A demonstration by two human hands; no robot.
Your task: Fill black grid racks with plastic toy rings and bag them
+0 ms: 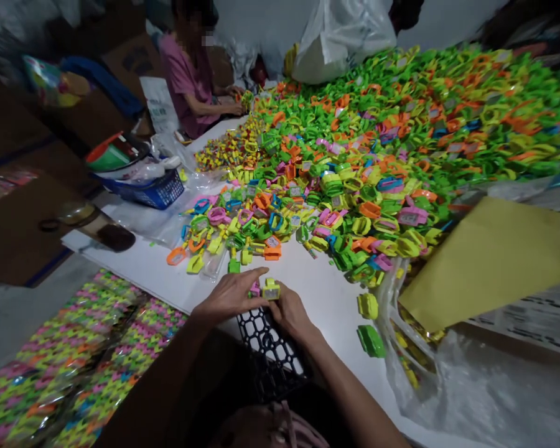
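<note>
Neon-yellow plastic piece (271, 289) pinched btw L hand (228, 295) and R hand (292, 313), right above black plastic grid (266, 341) on white worktop (320, 295); huge neon plastic pile (354, 168) just ahead, co-worker in pink top (184, 81) at far end!

Small yellow plastic toy piece (271, 289), square-faced, upright

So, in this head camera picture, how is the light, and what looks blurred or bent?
Head view: dim, soft light; glare on the plastic bag; the white table edge looks bent; the left hand fairly sharp, top left corner blurred.
</note>
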